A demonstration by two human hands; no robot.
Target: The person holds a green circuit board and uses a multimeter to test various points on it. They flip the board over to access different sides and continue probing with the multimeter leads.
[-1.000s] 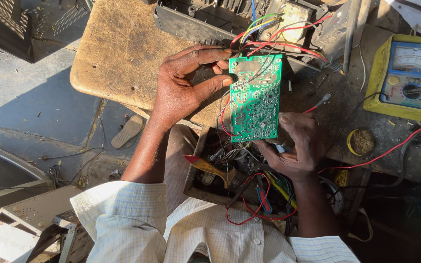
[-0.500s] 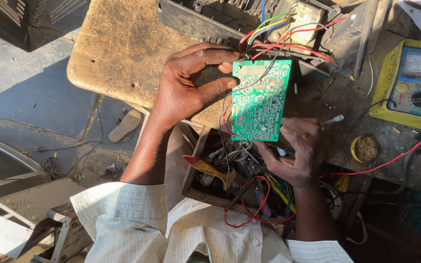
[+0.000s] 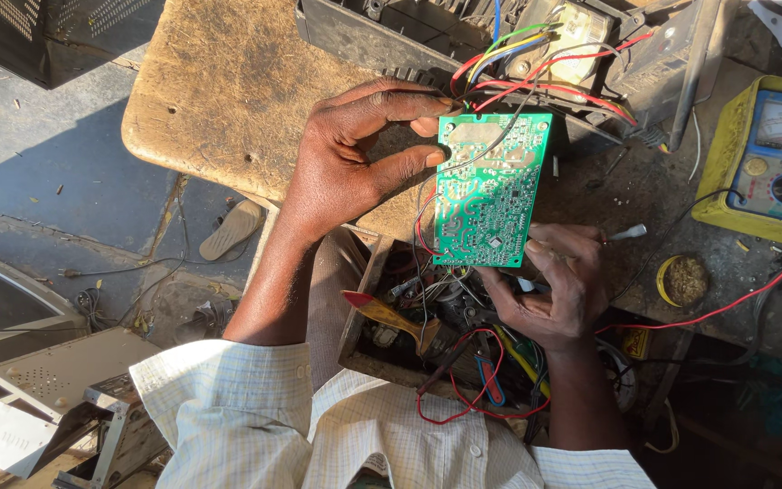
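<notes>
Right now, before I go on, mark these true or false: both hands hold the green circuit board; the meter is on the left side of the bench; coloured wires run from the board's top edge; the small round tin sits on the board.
1. Both hands hold the board: true. The left hand grips the green circuit board at its upper left, the right hand at its lower right.
2. False: the yellow meter is at the right.
3. True: coloured wires run up to the open unit.
4. False: the round tin rests on the bench, apart from the board.
</notes>
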